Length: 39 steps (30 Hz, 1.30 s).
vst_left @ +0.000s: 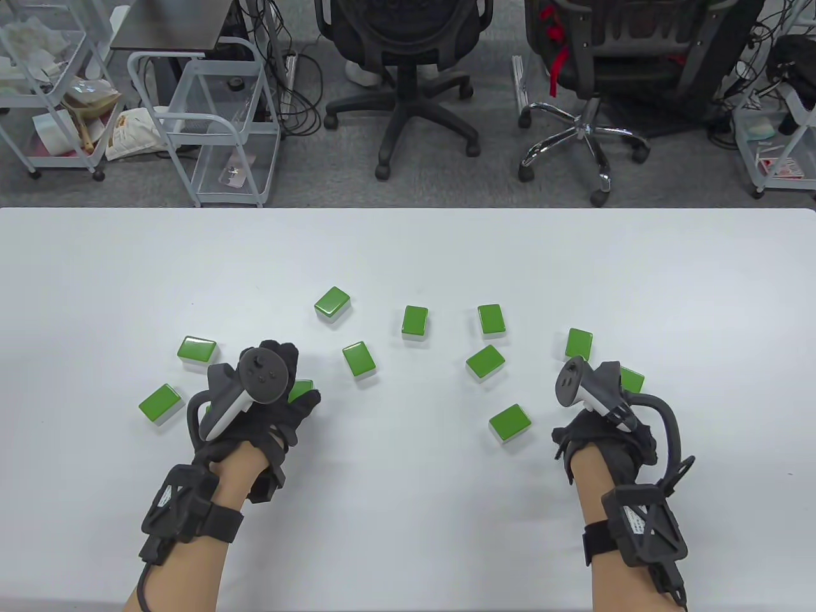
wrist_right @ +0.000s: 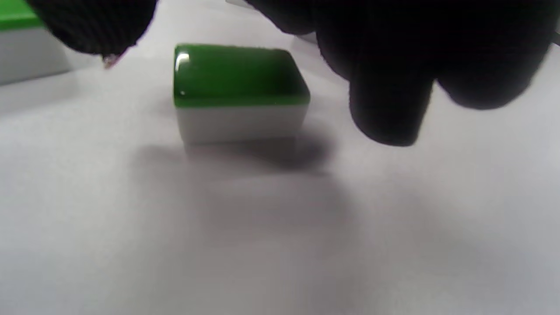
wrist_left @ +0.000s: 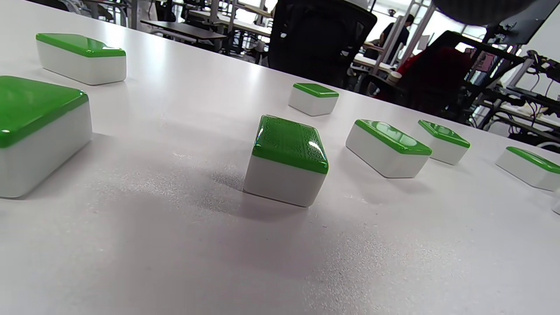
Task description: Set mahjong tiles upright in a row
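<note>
Several mahjong tiles lie flat on the white table [vst_left: 408, 510], green backs up, in a loose arc. None stands upright. My left hand [vst_left: 294, 379] hovers palm down with spread fingers over one tile [vst_left: 301, 387], which it partly hides. No fingers show in the left wrist view, where a tile [wrist_left: 286, 159] lies free at centre. My right hand [vst_left: 605, 390] is over a tile [vst_left: 632, 380]. In the right wrist view my right hand [wrist_right: 247, 89] straddles this tile [wrist_right: 238, 74]: the thumb [wrist_right: 92, 26] and fingers [wrist_right: 389, 96] stand on either side without touching it.
Other flat tiles lie at the left [vst_left: 160, 403], far centre [vst_left: 333, 303] and between the hands [vst_left: 510, 423]. Beyond the table's far edge stand two office chairs [vst_left: 408, 76] and wire carts [vst_left: 210, 121]. Bare table shows in front of the tiles.
</note>
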Each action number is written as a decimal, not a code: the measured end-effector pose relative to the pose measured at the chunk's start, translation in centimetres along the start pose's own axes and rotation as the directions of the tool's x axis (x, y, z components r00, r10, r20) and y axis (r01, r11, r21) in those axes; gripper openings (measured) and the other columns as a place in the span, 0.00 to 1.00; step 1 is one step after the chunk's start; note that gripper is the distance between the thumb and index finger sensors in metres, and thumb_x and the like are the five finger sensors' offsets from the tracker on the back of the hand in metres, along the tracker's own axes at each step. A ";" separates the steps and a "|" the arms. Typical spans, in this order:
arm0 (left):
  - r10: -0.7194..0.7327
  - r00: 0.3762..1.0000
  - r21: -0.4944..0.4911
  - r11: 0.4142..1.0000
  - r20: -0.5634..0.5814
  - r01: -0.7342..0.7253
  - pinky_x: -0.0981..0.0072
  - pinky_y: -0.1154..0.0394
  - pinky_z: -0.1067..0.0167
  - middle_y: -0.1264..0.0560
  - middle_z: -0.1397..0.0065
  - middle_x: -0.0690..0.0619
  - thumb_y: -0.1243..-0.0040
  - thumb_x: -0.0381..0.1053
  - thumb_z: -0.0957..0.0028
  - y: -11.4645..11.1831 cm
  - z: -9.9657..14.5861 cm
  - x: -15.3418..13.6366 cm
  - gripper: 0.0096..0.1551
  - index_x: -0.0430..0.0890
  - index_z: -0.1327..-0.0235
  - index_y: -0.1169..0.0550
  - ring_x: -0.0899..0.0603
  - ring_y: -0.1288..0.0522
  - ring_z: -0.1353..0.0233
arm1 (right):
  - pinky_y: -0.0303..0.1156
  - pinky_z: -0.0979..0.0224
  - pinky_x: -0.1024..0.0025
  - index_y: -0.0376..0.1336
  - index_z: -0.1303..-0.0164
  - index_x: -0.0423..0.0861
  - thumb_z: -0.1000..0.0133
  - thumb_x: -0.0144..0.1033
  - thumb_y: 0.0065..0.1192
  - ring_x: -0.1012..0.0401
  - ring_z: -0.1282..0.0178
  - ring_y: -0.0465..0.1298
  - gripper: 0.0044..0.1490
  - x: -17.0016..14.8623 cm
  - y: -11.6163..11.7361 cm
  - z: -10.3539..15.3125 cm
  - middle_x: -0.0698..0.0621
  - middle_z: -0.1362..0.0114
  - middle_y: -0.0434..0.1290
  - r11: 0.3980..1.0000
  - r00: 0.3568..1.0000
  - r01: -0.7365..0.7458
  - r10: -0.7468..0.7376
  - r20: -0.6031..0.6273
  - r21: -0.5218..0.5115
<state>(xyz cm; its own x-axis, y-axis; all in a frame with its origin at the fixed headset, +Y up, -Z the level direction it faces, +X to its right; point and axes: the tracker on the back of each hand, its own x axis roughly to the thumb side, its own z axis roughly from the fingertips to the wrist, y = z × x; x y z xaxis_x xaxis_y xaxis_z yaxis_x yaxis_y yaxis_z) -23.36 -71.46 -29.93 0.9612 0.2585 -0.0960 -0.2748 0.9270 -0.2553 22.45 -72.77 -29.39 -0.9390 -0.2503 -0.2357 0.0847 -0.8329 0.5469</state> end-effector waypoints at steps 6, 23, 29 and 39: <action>-0.003 1.000 -0.007 1.000 -0.001 0.003 0.38 0.47 0.24 0.55 0.18 0.57 0.51 0.75 0.69 0.0 0.0 0.0 0.52 0.61 0.31 0.52 0.38 0.54 0.16 | 0.82 0.51 0.46 0.55 0.37 0.30 0.60 0.60 0.69 0.49 0.53 0.88 0.57 1.2 1.0 -0.9 0.32 0.38 0.74 0.997 0.998 -0.068 0.068 -0.007 -0.046; 0.000 1.000 -0.001 1.000 -0.017 -0.001 0.38 0.47 0.24 0.55 0.18 0.57 0.51 0.75 0.69 0.4 0.0 -0.4 0.52 0.61 0.31 0.52 0.38 0.54 0.16 | 0.71 0.39 0.39 0.51 0.33 0.31 0.64 0.37 0.71 0.42 0.45 0.78 0.53 14.7 -1.5 8.9 0.28 0.30 0.62 0.986 0.724 -0.080 0.158 0.671 -0.146; 0.003 1.000 0.004 1.000 -0.011 -0.003 0.38 0.46 0.24 0.55 0.18 0.57 0.51 0.75 0.69 0.5 0.0 -0.3 0.52 0.61 0.31 0.52 0.38 0.54 0.16 | 0.71 0.38 0.39 0.52 0.33 0.32 0.65 0.36 0.71 0.42 0.44 0.79 0.52 17.6 1.0 9.3 0.28 0.30 0.62 0.988 0.639 -0.151 0.131 0.758 -0.043; -0.001 1.000 -0.006 1.000 -0.011 0.001 0.38 0.47 0.24 0.55 0.18 0.57 0.51 0.74 0.69 0.4 0.1 -0.2 0.52 0.61 0.31 0.52 0.38 0.54 0.16 | 0.79 0.44 0.47 0.66 0.42 0.44 0.65 0.39 0.70 0.47 0.45 0.86 0.38 15.0 -0.8 6.0 0.43 0.33 0.75 0.987 0.630 0.061 -0.151 0.762 0.145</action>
<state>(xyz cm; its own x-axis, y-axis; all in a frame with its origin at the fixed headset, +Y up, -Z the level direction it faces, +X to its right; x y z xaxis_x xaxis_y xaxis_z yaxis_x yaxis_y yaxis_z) -23.67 -71.10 -29.97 0.9612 0.2544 -0.1065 -0.2739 0.9256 -0.2614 6.33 -72.93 -28.55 -0.8580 0.3447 0.3809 -0.0225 -0.7660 0.6424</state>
